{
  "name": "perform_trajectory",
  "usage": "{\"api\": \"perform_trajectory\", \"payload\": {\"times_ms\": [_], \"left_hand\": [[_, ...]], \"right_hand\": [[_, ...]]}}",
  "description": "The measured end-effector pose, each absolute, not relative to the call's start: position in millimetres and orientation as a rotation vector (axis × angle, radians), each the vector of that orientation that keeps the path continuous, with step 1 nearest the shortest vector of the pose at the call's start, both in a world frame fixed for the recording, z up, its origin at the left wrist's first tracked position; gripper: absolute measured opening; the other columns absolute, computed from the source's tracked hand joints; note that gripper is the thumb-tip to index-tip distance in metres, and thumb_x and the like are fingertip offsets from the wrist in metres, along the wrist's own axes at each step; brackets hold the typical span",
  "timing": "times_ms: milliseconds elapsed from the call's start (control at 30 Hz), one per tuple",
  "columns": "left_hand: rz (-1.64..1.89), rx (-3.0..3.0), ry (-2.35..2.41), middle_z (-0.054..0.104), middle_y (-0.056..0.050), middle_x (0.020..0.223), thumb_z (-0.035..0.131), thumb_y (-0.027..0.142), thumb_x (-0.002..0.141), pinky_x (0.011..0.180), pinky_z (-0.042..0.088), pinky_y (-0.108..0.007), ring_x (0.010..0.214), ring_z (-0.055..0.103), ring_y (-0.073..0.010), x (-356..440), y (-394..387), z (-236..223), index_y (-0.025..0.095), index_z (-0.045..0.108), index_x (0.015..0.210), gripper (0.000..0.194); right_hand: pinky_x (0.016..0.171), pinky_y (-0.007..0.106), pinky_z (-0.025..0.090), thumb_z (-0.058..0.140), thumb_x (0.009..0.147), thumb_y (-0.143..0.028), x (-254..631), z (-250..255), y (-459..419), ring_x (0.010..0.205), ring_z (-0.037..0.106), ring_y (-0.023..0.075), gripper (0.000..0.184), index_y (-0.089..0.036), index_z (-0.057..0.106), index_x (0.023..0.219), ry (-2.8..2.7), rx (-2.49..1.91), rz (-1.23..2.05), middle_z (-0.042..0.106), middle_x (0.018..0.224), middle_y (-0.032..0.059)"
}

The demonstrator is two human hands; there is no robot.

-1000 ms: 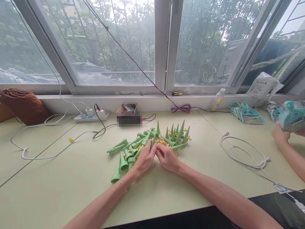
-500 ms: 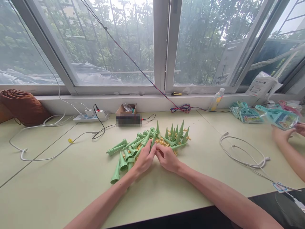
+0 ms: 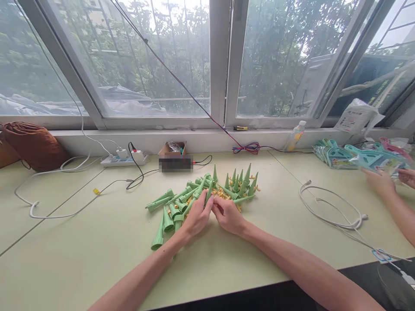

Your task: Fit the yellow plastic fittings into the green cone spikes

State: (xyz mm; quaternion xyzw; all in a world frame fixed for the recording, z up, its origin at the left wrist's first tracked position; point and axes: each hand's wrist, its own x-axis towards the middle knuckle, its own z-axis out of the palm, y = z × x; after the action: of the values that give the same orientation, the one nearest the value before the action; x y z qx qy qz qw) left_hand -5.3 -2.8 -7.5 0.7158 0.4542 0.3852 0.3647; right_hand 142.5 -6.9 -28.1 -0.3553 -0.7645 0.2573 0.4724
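Observation:
My left hand is closed round a green plastic plant-watering spike, its tip pointing up and away from me. My right hand pinches at the base of that spike, its fingertips meeting those of the left; what they grip is hidden. To the left lies a heap of green spikes with ribbed caps. Small yellow valve pieces are scattered between and behind my hands. On the right, several spikes stand upright, points up, some with yellow pieces sticking out at their sides.
Another person's hands handle bagged teal dustpan-like items at the right. A coiled white cable lies nearer. Along the back are a power strip, a small cardboard box, a bundled wire and a bottle.
My hands and the spike stay almost in place. At the right, the other person's hands have set a teal item down onto the pile and shifted slightly left.

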Motion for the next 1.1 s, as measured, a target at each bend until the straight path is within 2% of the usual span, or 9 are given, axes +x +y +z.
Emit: {"api": "perform_trajectory", "payload": {"times_ms": [833, 1100], "left_hand": [[1.011, 1.891, 1.180, 0.044, 0.004, 0.067, 0.038, 0.044, 0.099, 0.062, 0.037, -0.029, 0.062, 0.043, -0.0152, -5.0, -3.2, -6.9, 0.022, 0.043, 0.089, 0.025], [1.021, 1.900, 1.206, 0.053, 0.001, 0.075, 0.038, 0.046, 0.098, 0.063, 0.040, -0.030, 0.068, 0.051, -0.0175, -4.0, -2.3, -8.7, 0.022, 0.045, 0.090, 0.026]], "right_hand": [[0.051, 0.025, 0.029, 0.045, 0.094, -0.020, 142.7, -28.0, -8.1, 0.051, 0.036, 0.0112, 0.024, -0.021, 0.038, 0.071, -1.870, -0.875, 0.637, 0.042, 0.060, -0.0044], [0.051, 0.026, 0.030, 0.045, 0.094, -0.021, 142.6, -28.6, -7.1, 0.051, 0.037, 0.0113, 0.024, -0.022, 0.038, 0.071, -1.877, -0.880, 0.623, 0.044, 0.059, -0.0041]]}}
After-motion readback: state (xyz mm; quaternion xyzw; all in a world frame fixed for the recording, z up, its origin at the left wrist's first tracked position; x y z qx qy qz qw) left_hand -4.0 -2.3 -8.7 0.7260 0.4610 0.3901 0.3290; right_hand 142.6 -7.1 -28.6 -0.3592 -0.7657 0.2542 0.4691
